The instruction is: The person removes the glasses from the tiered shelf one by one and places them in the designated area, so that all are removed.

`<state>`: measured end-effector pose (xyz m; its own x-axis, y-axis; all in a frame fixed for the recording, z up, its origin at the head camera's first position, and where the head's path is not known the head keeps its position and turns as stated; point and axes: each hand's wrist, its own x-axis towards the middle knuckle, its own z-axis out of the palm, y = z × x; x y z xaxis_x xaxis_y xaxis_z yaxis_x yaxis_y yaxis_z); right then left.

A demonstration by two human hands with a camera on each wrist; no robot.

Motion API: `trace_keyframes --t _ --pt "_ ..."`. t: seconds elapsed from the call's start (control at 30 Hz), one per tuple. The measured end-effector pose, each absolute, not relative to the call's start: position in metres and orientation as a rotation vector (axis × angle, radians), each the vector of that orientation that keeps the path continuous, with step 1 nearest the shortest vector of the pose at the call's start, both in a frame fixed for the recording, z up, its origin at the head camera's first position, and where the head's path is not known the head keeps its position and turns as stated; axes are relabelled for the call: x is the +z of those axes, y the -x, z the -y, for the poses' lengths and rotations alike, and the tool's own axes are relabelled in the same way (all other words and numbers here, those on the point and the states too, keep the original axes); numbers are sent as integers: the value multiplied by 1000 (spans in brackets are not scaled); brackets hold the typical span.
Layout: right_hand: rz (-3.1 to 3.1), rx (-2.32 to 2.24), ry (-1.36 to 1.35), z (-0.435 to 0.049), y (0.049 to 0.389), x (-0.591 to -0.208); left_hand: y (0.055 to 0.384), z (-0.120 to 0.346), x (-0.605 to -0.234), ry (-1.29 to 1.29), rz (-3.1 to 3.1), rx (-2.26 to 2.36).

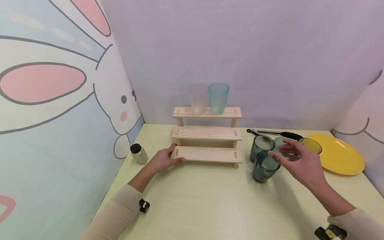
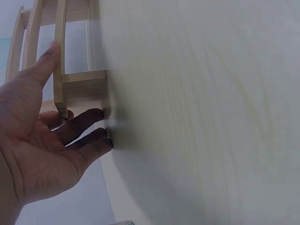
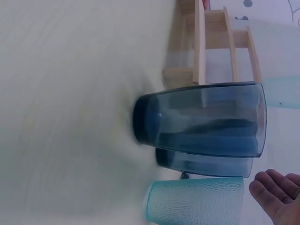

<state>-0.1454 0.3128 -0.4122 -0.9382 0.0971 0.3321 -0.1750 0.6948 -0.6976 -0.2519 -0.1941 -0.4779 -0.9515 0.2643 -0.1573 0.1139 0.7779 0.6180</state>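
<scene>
My left hand point(image 1: 161, 160) holds the left end of the lowest board of a three-step wooden stand point(image 1: 207, 154). In the left wrist view the thumb lies along that board's edge, with the other fingers around its end. My right hand point(image 1: 304, 165) hovers at the cups on the right, fingers parted and bent a little, holding nothing. Close to it are two dark blue-grey glasses point(image 1: 264, 171), a textured teal cup point(image 3: 197, 199) and a yellow-tinted glass point(image 1: 315, 146). A pale pink frosted cup point(image 1: 198, 100) and a teal cup point(image 1: 218, 98) stand upright on the top step.
A yellow plate point(image 1: 345, 155) lies at the far right. Behind the glasses rest tongs with black ends point(image 1: 291, 135). Left of the stand is a small jar with a black lid point(image 1: 139, 154). Walls border the table at the back and both sides.
</scene>
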Motion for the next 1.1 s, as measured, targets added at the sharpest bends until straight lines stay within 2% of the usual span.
trace_keyframes --t 0.57,1.1 --pt "2602 1077 -122 -309 192 -367 252 195 -478 -291 -2739 940" --pt "2650 1150 -242 -274 254 -341 251 194 -477 -287 -2733 931"
